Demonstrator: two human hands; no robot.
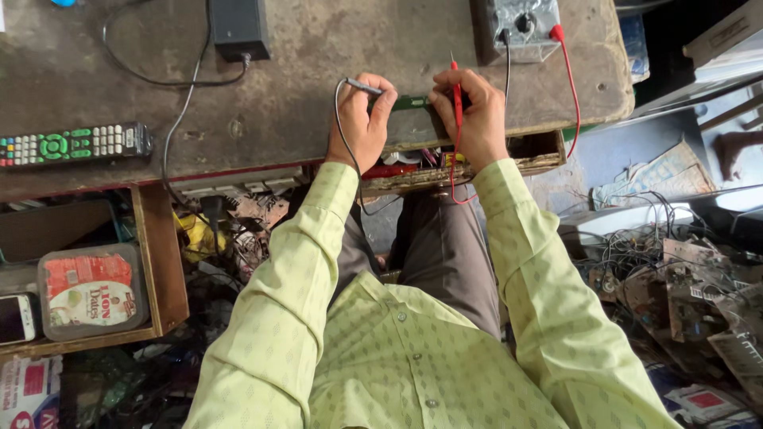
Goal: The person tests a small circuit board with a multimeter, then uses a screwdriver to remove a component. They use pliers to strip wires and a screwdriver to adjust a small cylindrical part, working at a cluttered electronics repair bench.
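- Green circuit board [411, 102] lying near the front edge of the worn grey worktop [318, 71], right of its middle, pinned between both hands.
- Left hand [362, 119] curled at the board's left end, thumb and fingers pinching a grey probe [363, 86] whose tip points right, toward the board; its dark lead loops down past the wrist.
- Right hand [470, 115] curled at the board's right end, fingers closed on a red probe [456, 95] held upright, its thin tip sticking up above the knuckles; red lead [570, 79] running down under the wrist and another stretch arching up to the meter.
- Grey multimeter box [518, 28] at the back right of the worktop, just behind the right hand.
- Black adapter [238, 28] at the back edge, middle, with a cable trailing left and down.
- Remote control [75, 144] with coloured buttons by the front left edge, well apart from the hands.
- Open drawer [509, 155] of small parts under the front edge, below the hands.
- Plastic box [89, 290] on a low shelf at left.
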